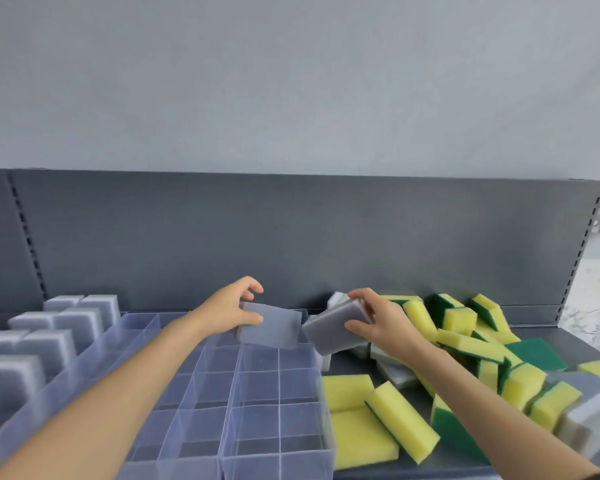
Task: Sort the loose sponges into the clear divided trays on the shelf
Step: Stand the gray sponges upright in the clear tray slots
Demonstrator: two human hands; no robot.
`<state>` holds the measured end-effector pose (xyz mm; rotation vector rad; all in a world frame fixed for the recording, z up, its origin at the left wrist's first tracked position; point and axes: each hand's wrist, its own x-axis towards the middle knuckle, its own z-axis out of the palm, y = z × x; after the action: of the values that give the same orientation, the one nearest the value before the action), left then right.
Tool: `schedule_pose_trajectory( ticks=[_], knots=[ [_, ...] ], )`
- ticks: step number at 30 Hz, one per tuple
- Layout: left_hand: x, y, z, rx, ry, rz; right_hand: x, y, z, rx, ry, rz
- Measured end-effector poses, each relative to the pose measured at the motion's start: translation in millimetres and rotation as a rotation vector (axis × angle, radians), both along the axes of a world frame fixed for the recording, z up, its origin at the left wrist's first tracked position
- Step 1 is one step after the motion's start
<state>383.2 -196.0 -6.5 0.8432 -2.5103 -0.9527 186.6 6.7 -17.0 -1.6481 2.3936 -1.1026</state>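
My left hand (pixel 234 308) pinches a grey sponge (pixel 272 325) by its left end and holds it above the far cells of the clear divided tray (pixel 274 393). My right hand (pixel 378 320) grips a second grey sponge (pixel 333 327), lifted just right of that tray's far corner. Several grey sponges (pixel 54 332) stand upright in the tray cells at the far left. A loose pile of yellow-and-green sponges (pixel 465 341) lies on the shelf to the right, with some grey-white ones (pixel 392 370) under my right wrist.
The dark grey shelf back panel (pixel 291 237) rises right behind the trays and the pile. More yellow sponges (pixel 378 420) lie flat beside the tray's right wall. At the right edge another grey-white sponge (pixel 589 420) rests near the shelf front.
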Motion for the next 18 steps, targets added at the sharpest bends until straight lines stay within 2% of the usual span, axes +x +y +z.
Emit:
schedule_pose_trajectory(
  ticks=[5,18],
  knots=[
    [24,-2,6,0.024,0.046,0.118,10,-14,3,-0.024,-0.016,0.063],
    [99,-44,21,-0.029,0.083,0.225,60,-77,10,-0.044,-0.094,0.150]
  ],
)
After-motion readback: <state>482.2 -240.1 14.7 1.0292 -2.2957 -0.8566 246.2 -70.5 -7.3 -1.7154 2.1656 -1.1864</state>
